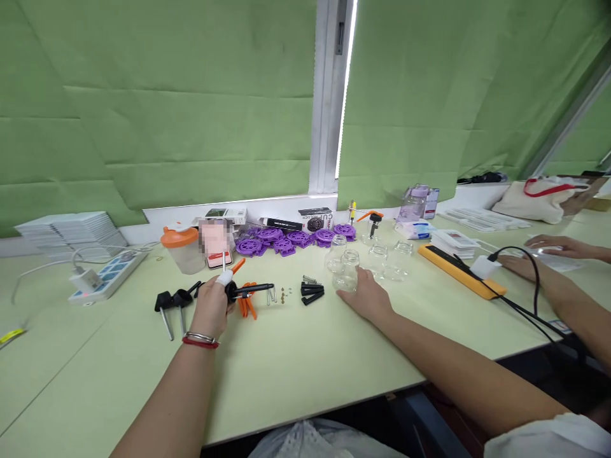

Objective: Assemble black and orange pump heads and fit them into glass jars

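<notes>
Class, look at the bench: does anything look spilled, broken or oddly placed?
Nothing looks spilled or broken. The left hand grips a black pump head; the right hand touches an upright glass bottle. Loose orange parts lie scattered.

Left hand: on the table, left of the small nozzles.
Right hand: right of them, touching a glass bottle.
Gear wheels: behind, by the wall.

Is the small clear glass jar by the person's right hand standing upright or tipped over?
Upright. The small clear glass jar stands on its base, mouth upward, on the pale green table, with the right hand touching its lower side.
</notes>
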